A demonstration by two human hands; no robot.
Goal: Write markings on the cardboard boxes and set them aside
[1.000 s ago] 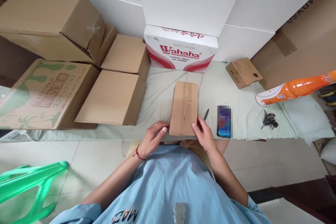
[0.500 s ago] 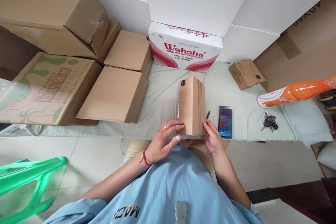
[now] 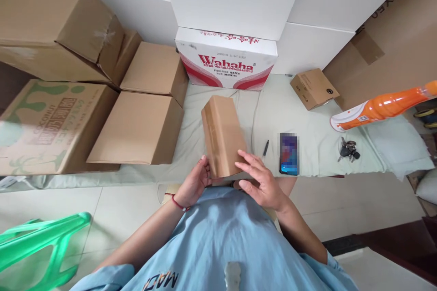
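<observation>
A narrow brown cardboard box [image 3: 223, 134] with a taped seam stands tilted near the front edge of the cloth-covered table, between my two hands. My left hand [image 3: 194, 183] is closed on its lower left corner, with the fingers partly tucked behind it. My right hand [image 3: 261, 179] has its fingers spread, the tips against the box's lower right side. A black pen [image 3: 265, 148] lies just beyond the right hand, beside a phone [image 3: 289, 154] with a blurred screen.
Several cardboard boxes [image 3: 133, 125] are stacked at the left. A white and red water carton [image 3: 227, 66] stands against the wall. Rightward are a small box [image 3: 314, 88], an orange bottle [image 3: 378, 109] and keys [image 3: 348, 149]. A green stool [image 3: 51, 236] stands on the floor.
The box has turned so its taped seam faces left, and it leans differently. My left hand has moved from its top to the lower left corner; the right hand has let go and spread its fingers.
</observation>
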